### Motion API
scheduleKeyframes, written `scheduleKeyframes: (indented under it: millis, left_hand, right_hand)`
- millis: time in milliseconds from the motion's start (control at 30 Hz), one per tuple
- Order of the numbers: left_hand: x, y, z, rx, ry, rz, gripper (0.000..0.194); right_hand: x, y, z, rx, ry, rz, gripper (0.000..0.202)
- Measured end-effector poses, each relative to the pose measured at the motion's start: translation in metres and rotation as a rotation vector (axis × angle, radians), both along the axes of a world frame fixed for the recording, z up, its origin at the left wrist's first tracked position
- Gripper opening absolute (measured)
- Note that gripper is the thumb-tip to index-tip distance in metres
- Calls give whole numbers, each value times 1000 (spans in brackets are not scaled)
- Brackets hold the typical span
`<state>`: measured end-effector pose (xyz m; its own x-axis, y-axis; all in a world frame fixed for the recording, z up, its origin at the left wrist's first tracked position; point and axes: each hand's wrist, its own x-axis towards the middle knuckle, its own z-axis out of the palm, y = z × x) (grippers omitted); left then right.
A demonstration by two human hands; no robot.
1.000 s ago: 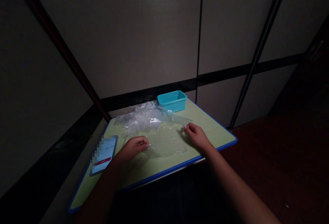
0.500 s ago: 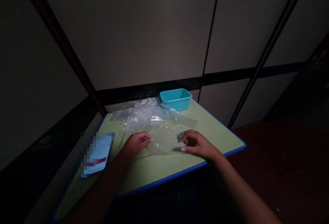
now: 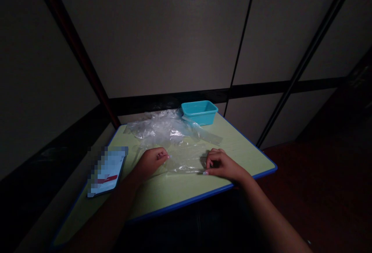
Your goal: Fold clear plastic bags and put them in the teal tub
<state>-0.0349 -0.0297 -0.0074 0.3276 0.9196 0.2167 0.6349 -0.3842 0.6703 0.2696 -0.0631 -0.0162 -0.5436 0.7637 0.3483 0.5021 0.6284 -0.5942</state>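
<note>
One thin clear plastic sheet (image 3: 186, 156) lies on the yellow-green table (image 3: 174, 195) between our left hand (image 3: 152, 163), which is closed with the thumb against the forefinger, and our right hand (image 3: 223, 164), whose fingers curl down toward the thumb. At the left we cannot tell if some film is caught in the pinch, and at the near right corner we cannot tell whether thumb and fingers meet. Behind, we see a crumpled plastic heap (image 3: 162, 129), reaching before the teal container (image 3: 203, 119), and leftward a screen device (image 3: 114, 167).
</note>
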Motion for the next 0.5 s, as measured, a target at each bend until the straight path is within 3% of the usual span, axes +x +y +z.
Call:
scheduleKeyframes:
  millis: [367,500]
  left_hand:
    - [-5,0,1,-46,5,-62,19]
    - [-6,0,2,13,54,-66,18]
  right_hand:
    - [2,1,1,-9,-1,37,29]
    - [2,1,0,-7,-14,18,26]
